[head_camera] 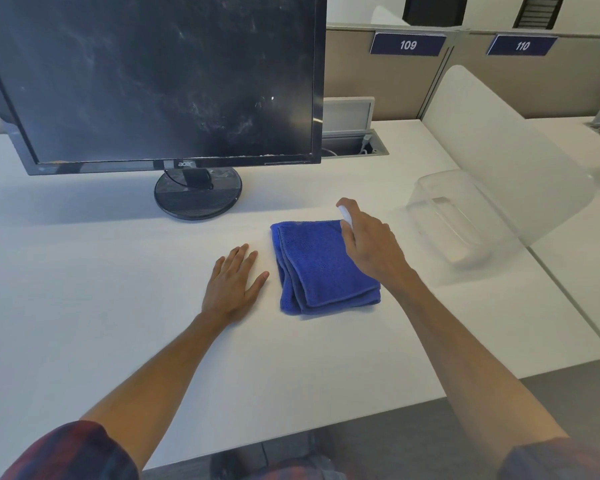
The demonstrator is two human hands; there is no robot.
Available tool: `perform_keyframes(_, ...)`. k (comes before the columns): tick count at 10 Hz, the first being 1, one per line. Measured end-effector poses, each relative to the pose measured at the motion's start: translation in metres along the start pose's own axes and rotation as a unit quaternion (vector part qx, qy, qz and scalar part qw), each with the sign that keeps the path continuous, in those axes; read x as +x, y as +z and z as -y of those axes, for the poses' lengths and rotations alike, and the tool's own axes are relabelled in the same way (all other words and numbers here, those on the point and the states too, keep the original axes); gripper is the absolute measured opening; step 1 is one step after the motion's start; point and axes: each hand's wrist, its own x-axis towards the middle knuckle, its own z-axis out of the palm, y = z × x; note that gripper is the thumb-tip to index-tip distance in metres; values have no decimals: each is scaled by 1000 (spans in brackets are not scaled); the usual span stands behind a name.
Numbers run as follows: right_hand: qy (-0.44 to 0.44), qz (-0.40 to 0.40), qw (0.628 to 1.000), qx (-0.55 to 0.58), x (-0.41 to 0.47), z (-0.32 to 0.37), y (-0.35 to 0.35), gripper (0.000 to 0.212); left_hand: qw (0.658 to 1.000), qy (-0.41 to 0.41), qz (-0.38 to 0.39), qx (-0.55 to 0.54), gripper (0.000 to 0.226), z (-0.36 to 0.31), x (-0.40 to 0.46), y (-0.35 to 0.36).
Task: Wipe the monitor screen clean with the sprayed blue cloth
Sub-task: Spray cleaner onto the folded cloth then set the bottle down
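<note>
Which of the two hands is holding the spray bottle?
The right hand, curled round the white spray bottle above the blue cloth; the left hand lies flat and empty.

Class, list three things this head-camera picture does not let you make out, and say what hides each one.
1. Spray bottle: only its white top shows; the right hand wraps the rest.
2. Monitor: its top and left side are cut off by the picture's edges.
3. Blue cloth: whether it is damp cannot be told.

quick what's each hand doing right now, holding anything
Left hand: open, resting flat on the white desk, holding nothing.
Right hand: fingers curled round a small white spray bottle above the folded blue cloth.
</note>
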Motion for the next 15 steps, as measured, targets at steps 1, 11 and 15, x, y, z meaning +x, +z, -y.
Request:
perform_keyframes(1,-5,8,1000,4,3,0,-1,24,1000,1,1,3,60,1,0,0)
perform_keyframes(11,-3,27,999,37,-46,1,-2,11,1000,-2,1,-5,61,-1,0,-1)
perform_keyframes(15,-22,-19,999,41,-11,7,-14,22,1000,-4,4,-7,61,0,0,0)
